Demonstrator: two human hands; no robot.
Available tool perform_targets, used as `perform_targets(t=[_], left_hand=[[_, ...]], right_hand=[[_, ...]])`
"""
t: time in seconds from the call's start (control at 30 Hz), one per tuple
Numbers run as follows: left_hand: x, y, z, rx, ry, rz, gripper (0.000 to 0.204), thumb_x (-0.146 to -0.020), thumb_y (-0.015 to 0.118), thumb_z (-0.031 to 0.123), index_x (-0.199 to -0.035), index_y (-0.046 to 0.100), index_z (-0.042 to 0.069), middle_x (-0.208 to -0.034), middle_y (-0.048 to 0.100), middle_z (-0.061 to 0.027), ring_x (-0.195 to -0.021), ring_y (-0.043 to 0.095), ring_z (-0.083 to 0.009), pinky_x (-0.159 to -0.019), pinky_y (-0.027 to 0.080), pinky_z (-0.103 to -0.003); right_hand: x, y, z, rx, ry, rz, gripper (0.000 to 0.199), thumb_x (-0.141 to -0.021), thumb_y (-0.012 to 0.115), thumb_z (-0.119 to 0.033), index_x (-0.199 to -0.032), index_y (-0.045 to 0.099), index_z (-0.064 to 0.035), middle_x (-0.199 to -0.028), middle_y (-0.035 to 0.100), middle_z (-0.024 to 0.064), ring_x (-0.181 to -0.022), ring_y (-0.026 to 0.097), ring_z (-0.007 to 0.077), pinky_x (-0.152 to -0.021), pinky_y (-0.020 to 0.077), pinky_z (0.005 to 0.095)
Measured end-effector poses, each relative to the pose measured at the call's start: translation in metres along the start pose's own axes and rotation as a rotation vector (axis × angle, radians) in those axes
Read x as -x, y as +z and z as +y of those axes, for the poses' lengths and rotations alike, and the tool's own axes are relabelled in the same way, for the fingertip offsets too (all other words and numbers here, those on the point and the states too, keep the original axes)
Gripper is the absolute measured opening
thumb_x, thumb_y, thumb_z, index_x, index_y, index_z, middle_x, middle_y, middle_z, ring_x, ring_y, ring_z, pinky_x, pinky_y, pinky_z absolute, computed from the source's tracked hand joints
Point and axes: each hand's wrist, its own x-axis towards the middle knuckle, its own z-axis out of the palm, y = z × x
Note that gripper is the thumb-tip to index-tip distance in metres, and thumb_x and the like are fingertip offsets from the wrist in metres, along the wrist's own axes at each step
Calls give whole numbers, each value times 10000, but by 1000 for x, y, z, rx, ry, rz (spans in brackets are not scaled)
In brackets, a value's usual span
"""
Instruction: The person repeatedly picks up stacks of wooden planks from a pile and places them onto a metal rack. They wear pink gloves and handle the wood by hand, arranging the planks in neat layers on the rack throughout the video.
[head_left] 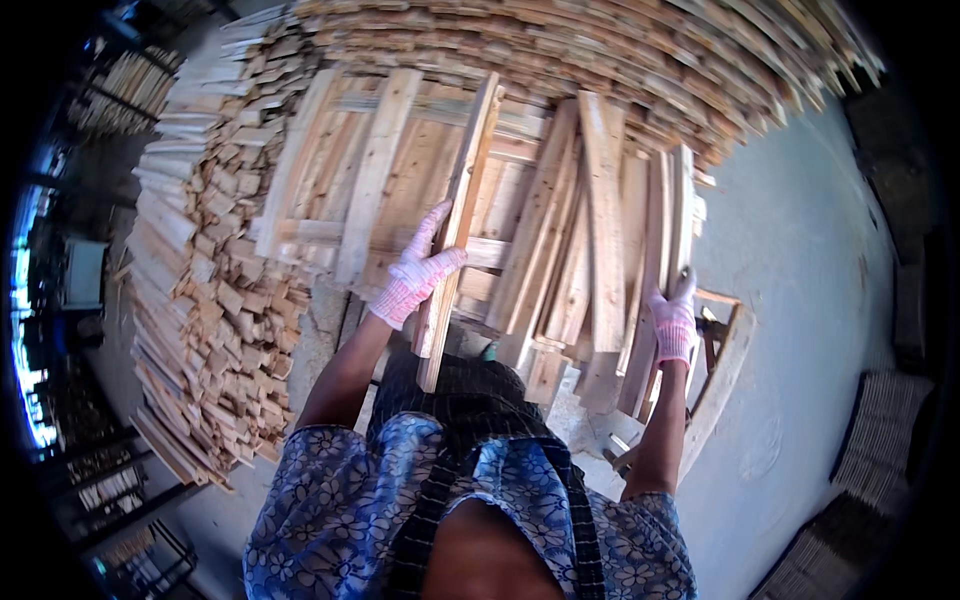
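Note:
Both my hands wear pink-and-white knit gloves. My left hand (424, 268) is closed round a long narrow wooden board (462, 180), held at a slant with its near end by my apron. My right hand (674, 318) is at the right edge of the pile, its fingers closed on an upright-edged wooden plank (682, 205); part of its grip is hidden. Between my hands, several loose boards (603, 220) lie side by side, some crossing. Under and left of them is a layer of wider planks with crosspieces (375, 180).
Tall stacks of sawn boards rise along the far side (560, 45) and the left (215, 260), with rough ends facing me. A wooden frame (725, 370) stands by my right forearm. Grey concrete floor (790, 300) stretches to the right, where flat bundles (880, 430) are piled.

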Motion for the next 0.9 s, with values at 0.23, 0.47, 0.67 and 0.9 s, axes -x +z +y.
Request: perform_targets(t=[0.23, 0.47, 0.67, 0.9], left_hand=[[-4, -159, 2, -381, 34, 110, 797, -875, 759, 177, -1566, 363, 140, -1537, 417, -180, -1439, 384, -295, -1192, 318, -379], [-62, -258, 35, -833, -149, 122, 821, -855, 747, 312, -1569, 345, 261, -1510, 398, -269, -1368, 456, -419, -1140, 400, -437], [-102, -270, -24, -1137, -443, -8, 859, -865, 717, 340, -1581, 243, 337, -1481, 360, -220, -1294, 507, -411, -1068, 450, -509], [-123, -328, -11, -1172, 20, 280, 700, -922, 633, 474, -1520, 388, 205, -1490, 400, -228, -1367, 414, -411, -1126, 373, -507]], right_hand=[[-18, 27, 65, -125, -141, 52, 942, -833, 700, -99, -1613, 173, -79, -1552, 399, 259, -1398, 457, 349, -1132, 393, 405], [46, -19, -21, -145, -29, 149, 898, -853, 691, -88, -1617, 221, -139, -1019, 676, 85, -779, 617, 149, -701, 540, 298], [118, 127, -234, -789, 136, -261, 1031, -789, 758, -181, -1621, 157, -86, -1198, 645, 195, -917, 671, 273, -761, 592, 348], [51, 311, -233, -227, 60, -284, 581, -912, 712, -406, -1302, 589, 7, -1151, 696, 142, -1043, 644, 269, -957, 469, 350]])
